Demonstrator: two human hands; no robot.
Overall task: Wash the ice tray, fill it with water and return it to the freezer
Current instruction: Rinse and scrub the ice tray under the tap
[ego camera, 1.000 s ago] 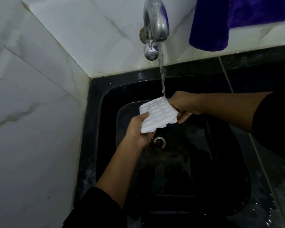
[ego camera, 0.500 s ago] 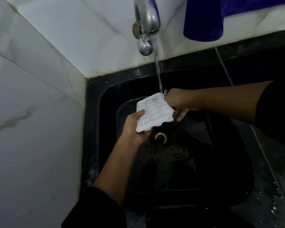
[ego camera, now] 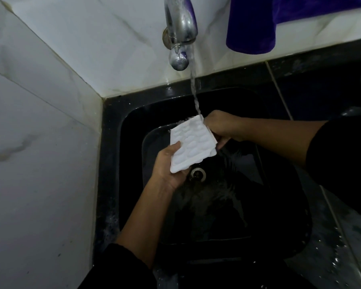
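A white ice tray [ego camera: 191, 143] with oval pockets is held tilted over the black sink [ego camera: 111, 163]. My left hand [ego camera: 168, 165] grips its near left corner from below. My right hand [ego camera: 222, 127] grips its far right edge. Water runs from the chrome tap [ego camera: 179, 32] in a thin stream [ego camera: 195, 90] and lands on the tray's far corner next to my right hand. The underside of the tray is hidden.
The drain [ego camera: 197, 174] sits just below the tray. White marble tiles [ego camera: 40, 142] wall the sink on the left and behind. A purple cloth [ego camera: 252, 26] hangs at the top right. The wet dark counter [ego camera: 342, 247] lies to the right.
The tray and both hands have stayed under the stream, and their hold is the same. The view has shifted slightly, so the tap sits higher in the frame.
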